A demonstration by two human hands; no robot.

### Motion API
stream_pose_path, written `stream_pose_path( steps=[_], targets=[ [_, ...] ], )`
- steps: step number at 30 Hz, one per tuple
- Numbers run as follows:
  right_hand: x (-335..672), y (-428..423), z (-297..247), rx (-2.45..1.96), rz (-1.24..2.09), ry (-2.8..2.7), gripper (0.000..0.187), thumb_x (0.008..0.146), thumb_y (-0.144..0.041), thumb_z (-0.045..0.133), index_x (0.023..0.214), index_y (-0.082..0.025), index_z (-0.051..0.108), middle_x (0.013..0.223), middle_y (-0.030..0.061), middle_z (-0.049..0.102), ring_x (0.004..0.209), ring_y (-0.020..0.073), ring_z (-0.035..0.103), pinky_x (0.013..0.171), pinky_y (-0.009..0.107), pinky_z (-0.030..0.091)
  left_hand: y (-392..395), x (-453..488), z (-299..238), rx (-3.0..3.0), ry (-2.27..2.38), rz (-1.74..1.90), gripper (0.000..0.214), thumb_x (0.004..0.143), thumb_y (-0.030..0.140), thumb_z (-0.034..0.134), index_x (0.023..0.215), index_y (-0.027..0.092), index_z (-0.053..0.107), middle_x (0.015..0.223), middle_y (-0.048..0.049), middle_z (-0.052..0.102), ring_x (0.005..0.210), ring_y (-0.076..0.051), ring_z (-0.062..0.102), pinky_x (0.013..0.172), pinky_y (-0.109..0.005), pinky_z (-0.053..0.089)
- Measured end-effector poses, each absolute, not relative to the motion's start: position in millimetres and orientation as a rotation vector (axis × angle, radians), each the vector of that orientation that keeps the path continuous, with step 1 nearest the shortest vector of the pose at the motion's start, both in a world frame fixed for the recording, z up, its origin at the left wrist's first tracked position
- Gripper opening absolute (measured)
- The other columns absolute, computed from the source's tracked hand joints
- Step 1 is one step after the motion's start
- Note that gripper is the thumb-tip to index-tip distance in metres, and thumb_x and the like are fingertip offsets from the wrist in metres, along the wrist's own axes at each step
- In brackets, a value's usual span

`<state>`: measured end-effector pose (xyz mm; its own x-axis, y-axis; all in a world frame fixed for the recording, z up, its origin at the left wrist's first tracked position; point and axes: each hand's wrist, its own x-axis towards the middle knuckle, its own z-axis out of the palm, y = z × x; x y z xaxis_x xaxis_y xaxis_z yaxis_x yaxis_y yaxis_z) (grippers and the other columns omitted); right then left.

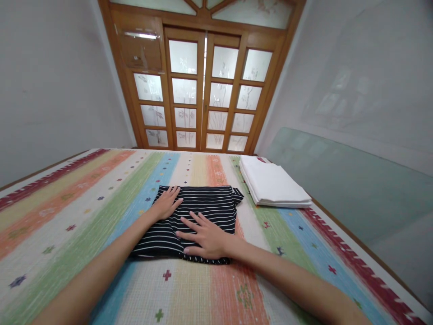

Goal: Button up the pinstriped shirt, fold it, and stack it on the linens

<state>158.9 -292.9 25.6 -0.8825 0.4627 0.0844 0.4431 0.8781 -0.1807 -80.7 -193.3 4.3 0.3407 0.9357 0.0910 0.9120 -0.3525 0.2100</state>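
Observation:
A black garment with thin white stripes (209, 205) lies folded into a rectangle on a colourful striped bedcover (84, 216). My left hand (166, 203) rests flat on the garment's left part, fingers spread and pointing away from me. Lying flat on the near right part is my right hand (202, 237), its fingers stretched out toward the left. Neither hand grips anything. A small corner of the garment sticks out at its far right.
A stack of folded white cloth (272, 185) sits on the bedcover to the right of the garment. Wooden doors with frosted glass panes (203, 90) stand beyond the bed. A pale green panel (355, 189) leans along the right wall.

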Motion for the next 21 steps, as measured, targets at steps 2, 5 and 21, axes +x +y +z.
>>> stream_pose_path(
  steps=[2,5,21],
  targets=[
    [162,-304,28,-0.618,0.250,-2.944,0.055,0.100,-0.054,0.042,0.149,-0.031,0.036,0.159,0.0018,0.016,0.147,0.0321,0.002,0.118,0.056,0.009,-183,-82,0,2.481,1.725,0.308,0.072,0.096,0.053,0.020,0.151,0.006,0.028,0.157,-0.0159,0.025,0.147,-0.030,0.016,0.119,-0.049,0.016],
    [170,-315,30,-0.524,0.280,-2.964,0.052,0.101,-0.050,0.042,0.149,-0.031,0.035,0.158,-0.0001,0.020,0.147,0.0289,0.004,0.119,0.055,0.007,-176,-87,-1,2.487,1.715,0.309,0.071,0.097,0.052,0.019,0.151,0.007,0.028,0.157,-0.0141,0.027,0.148,-0.028,0.015,0.119,-0.048,0.015],
    [201,-330,12,-1.149,0.307,-2.711,0.064,0.100,-0.057,0.036,0.154,-0.024,0.027,0.159,0.0066,0.013,0.147,0.0316,0.006,0.118,0.056,0.012,-306,-99,10,2.727,1.294,0.250,0.075,0.090,0.064,0.044,0.153,0.034,0.017,0.159,-0.0027,0.022,0.147,-0.033,0.013,0.117,-0.060,0.010]
  ],
)
